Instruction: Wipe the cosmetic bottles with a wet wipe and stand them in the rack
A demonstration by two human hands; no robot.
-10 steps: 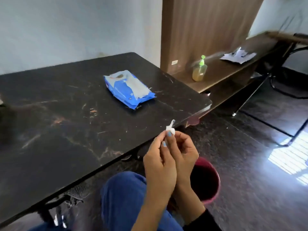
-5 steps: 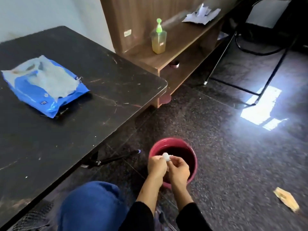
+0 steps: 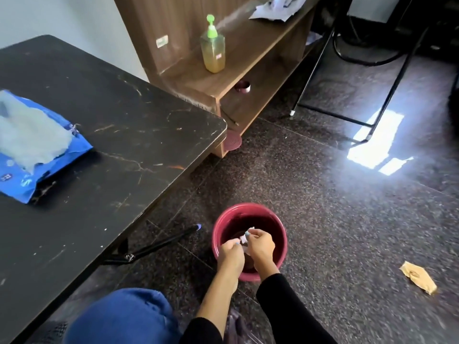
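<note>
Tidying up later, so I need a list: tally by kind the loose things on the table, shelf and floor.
Wet wipe pack: 1
Pump bottle: 1
Red bucket: 1
Paper pile: 1
Brown scrap: 1
Total: 5

We see a small crumpled white wet wipe point(image 3: 244, 238), bunched into a wad and pinched between the fingertips of our left hand point(image 3: 229, 253) and our right hand point(image 3: 259, 247), directly above the open mouth of the red bucket point(image 3: 282, 234) on the floor. The blue wet-wipe packet point(image 3: 57, 157) lies flat on the black tabletop point(image 3: 139, 135) at its left side, its flap open, with a pale sheet spread loosely over its top. We cannot tell whether the wad is damp.
</note>
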